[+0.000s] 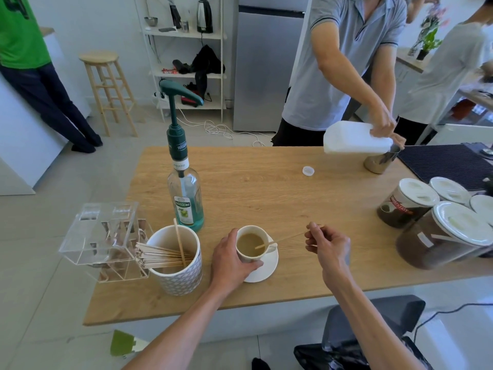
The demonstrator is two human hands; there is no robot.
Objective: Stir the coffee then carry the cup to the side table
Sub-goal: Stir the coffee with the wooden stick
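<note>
A white cup (252,256) of milky coffee stands on a white saucer (266,268) near the front of the wooden table (266,188). My left hand (229,259) wraps around the cup's left side. My right hand (328,245) pinches the upper end of a thin wooden stirrer (282,239). The stirrer slants down to the left, and its lower tip sits in the coffee.
A patterned pot (176,273) of wooden stirrers and a clear acrylic box (104,236) stand left of the cup, with a syrup pump bottle (185,193) behind. Lidded jars (442,233) crowd the right. Across the table a person (346,62) pours from a white jug (357,141) into a metal pitcher (381,160).
</note>
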